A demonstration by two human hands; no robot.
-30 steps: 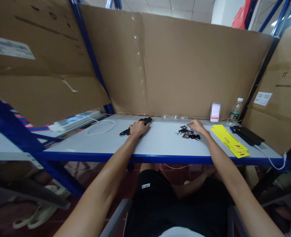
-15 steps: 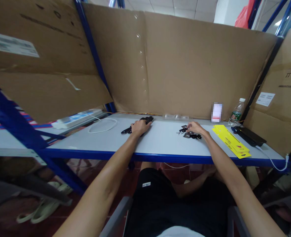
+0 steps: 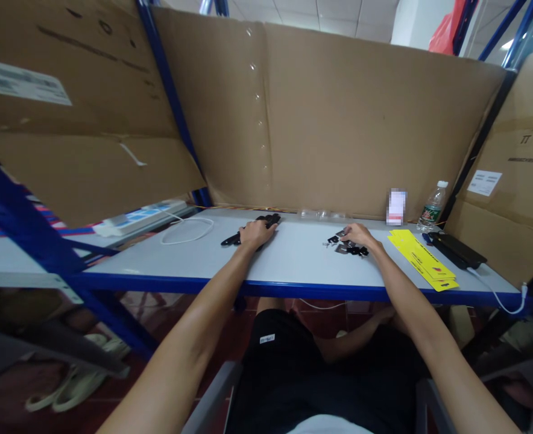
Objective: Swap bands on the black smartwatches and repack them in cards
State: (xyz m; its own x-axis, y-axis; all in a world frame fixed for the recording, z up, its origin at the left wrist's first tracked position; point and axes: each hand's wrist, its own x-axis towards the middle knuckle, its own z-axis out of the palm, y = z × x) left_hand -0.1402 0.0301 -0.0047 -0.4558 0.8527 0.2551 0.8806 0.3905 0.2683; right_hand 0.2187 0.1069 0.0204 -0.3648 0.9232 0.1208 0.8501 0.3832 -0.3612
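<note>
On the light table (image 3: 158,259), my left hand (image 3: 256,232) rests over a bunch of black long-handled items (image 3: 231,240), its fingers curled onto them; more black parts show beyond the fingertips. Further right, my right hand (image 3: 357,232) reaches into a small pile of black and metallic parts (image 3: 358,251). Its thumb and fingers are pinched at a small dark flat piece (image 3: 341,234) on the pile's far side. The small parts are too tiny to make out in detail.
Yellow printed cards (image 3: 422,259) lie right of my right hand, beside a black device (image 3: 456,249) with a white cable. A plastic bottle (image 3: 432,208) and a blurred upright card (image 3: 396,208) stand behind. A power strip (image 3: 140,218) is at left. Cardboard (image 3: 330,120) walls the back.
The fingers of my right hand have shifted slightly at the pile, and the small dark piece by them has moved a little. My left hand stays in place.
</note>
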